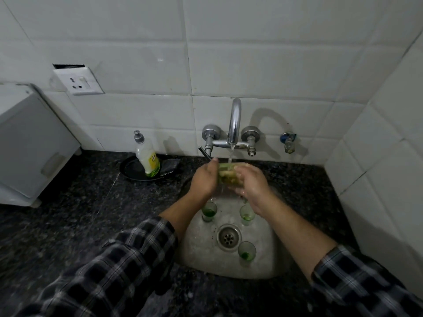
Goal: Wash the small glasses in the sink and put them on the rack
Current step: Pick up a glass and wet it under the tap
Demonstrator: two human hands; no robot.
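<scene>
In the dull steel sink (pixel 199 248) a small glass (pixel 246 253) is standing upright, mouth up, beside the drain (pixel 229 236), holding green dregs, two more glasses (pixel 208 211) standing likewise farther back, while beyond them the left hand (pixel 204 179) and right hand (pixel 250 183) are clasping a blurred yellow-green sponge (pixel 225 173) under the chrome tap (pixel 235 120).

3 glasses (pixel 208 211) (pixel 246 215) (pixel 246 251) ring the drain (pixel 229 236); the sink (pixel 199 248) lies free leftward.
</scene>
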